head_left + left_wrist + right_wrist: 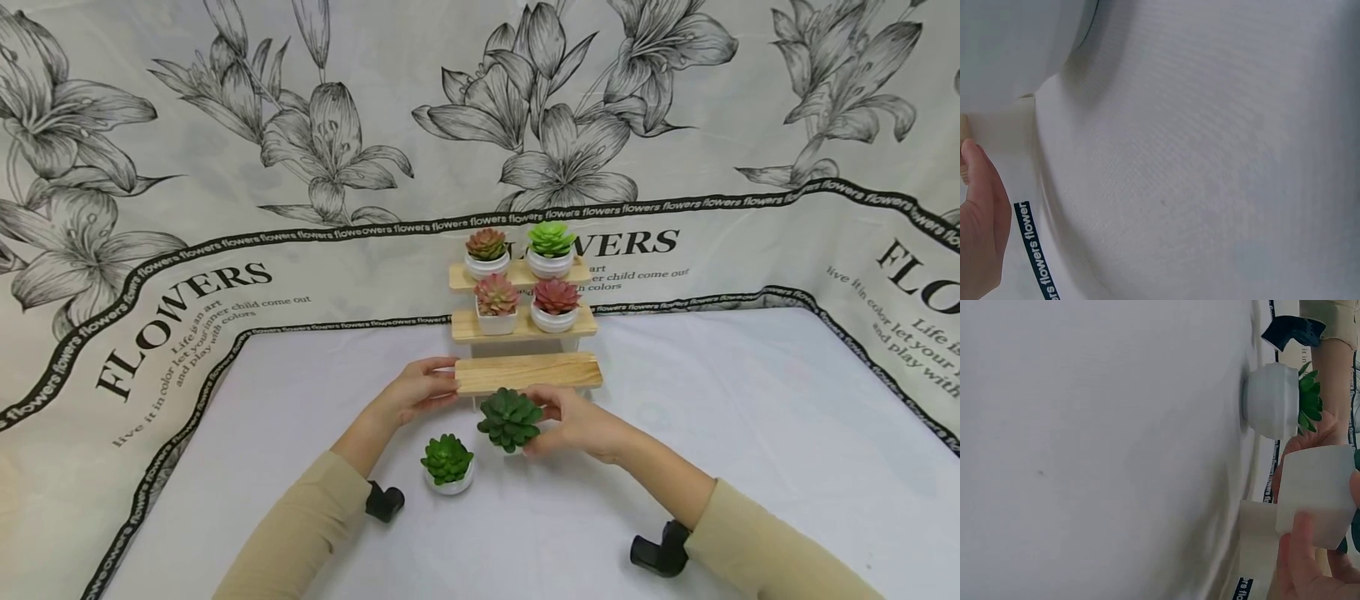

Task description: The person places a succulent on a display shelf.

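My right hand [583, 423] grips a dark green succulent [510, 419] in a white square pot [1315, 490], which is held up off the cloth in the right wrist view. The plant is in front of the lowest board of a three-tier wooden display stand [528, 374]. At that board's left end, my left hand [412, 392] holds the edge between thumb and fingers. The lowest board carries no pot. A smaller bright green succulent [447, 459] in a white pot stands on the cloth, nearer me and to the left.
On the stand's middle tier are a pink succulent [497, 296] and a dark red one [556, 297]. The top tier bears a reddish-brown one [486, 246] and a lime green one [551, 240]. White cloth [720, 400] covers the table, with a flower-printed curtain [360, 108] behind.
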`<state>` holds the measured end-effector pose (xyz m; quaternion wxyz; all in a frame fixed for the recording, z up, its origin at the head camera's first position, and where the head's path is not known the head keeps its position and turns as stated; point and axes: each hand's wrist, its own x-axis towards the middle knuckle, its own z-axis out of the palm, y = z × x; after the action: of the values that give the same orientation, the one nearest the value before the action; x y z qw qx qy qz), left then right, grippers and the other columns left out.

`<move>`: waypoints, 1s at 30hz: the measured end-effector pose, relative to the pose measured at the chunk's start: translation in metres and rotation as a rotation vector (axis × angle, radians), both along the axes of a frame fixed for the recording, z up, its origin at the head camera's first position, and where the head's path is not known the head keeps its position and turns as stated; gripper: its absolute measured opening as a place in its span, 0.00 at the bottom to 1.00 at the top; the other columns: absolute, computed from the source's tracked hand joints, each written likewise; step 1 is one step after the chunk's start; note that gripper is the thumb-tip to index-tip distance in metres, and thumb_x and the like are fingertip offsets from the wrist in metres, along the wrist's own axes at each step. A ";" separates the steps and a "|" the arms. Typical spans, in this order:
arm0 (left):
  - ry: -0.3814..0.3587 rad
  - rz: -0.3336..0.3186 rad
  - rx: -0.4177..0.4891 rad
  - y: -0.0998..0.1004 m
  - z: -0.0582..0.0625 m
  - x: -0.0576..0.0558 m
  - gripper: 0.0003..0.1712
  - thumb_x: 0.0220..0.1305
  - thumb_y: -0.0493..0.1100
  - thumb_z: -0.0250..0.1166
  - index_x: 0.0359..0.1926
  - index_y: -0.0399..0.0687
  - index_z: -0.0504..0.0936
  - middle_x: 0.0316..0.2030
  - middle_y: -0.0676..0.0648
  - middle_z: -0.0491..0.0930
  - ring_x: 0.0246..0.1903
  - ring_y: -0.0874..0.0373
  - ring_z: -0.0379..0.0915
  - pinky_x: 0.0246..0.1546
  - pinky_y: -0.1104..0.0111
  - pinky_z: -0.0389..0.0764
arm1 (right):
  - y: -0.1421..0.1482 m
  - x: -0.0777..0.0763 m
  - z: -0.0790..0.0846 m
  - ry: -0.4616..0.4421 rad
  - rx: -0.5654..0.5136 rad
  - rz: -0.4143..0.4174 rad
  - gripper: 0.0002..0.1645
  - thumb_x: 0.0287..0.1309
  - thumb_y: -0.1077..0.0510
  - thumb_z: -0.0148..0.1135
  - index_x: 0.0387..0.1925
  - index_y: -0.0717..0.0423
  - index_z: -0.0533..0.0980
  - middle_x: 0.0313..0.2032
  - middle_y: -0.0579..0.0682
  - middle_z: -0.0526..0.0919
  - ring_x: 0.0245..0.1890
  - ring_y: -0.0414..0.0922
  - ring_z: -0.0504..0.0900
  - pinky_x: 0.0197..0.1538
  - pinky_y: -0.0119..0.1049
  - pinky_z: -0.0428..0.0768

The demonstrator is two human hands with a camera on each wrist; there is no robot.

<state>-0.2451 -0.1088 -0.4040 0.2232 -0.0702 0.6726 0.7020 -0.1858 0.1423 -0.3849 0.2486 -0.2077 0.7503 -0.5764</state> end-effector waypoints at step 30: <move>-0.010 -0.012 0.025 -0.003 -0.002 -0.001 0.30 0.61 0.26 0.56 0.65 0.38 0.64 0.57 0.34 0.68 0.39 0.57 0.76 0.47 0.65 0.80 | -0.018 -0.056 0.029 -0.012 0.062 -0.227 0.41 0.43 0.69 0.69 0.62 0.66 0.64 0.53 0.60 0.72 0.47 0.49 0.70 0.46 0.33 0.76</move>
<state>-0.2456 -0.1115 -0.4062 0.2317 -0.0671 0.6629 0.7088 -0.2417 0.1246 -0.3558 0.1925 -0.1100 0.7848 -0.5787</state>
